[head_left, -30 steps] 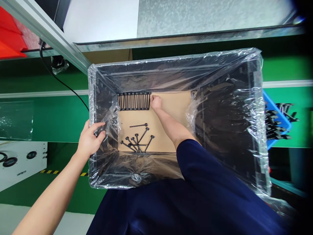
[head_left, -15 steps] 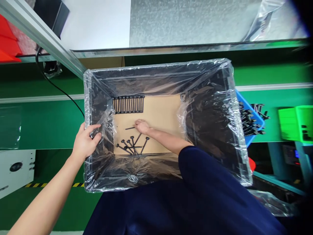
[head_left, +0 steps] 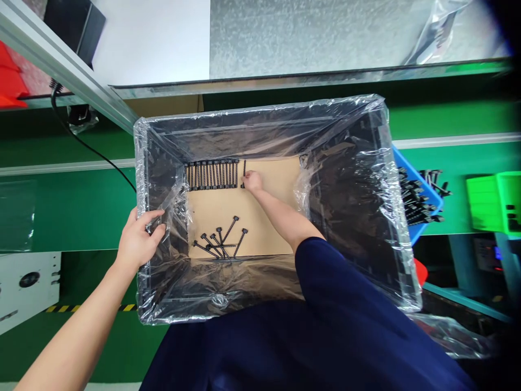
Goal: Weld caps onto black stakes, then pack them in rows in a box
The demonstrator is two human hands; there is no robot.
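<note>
A large black crate (head_left: 142,282) lined with clear plastic film (head_left: 345,228) stands before me, a brown cardboard sheet (head_left: 268,217) on its floor. My right hand (head_left: 253,181) pinches a long black bolt (head_left: 245,165) by its head end, the shank pointing to the crate's far wall. Just left of it, a row of black bolts (head_left: 211,175) lies side by side on the cardboard. Several loose bolts (head_left: 220,244) cross each other near the crate's near wall. My left hand (head_left: 140,236) is closed over the crate's left rim, thumb and forefinger on the inner side.
A blue bin (head_left: 427,190) full of similar bolts stands to the right of the crate, partly hidden by it. Farther right is a green bin (head_left: 484,203). A metal shelf (head_left: 305,43) runs beyond the crate, with a slanted frame post (head_left: 81,70) at left.
My right hand has carried the bolt away from me and slightly right, turning it from sideways to parallel with the row. My left hand keeps its place on the rim.
</note>
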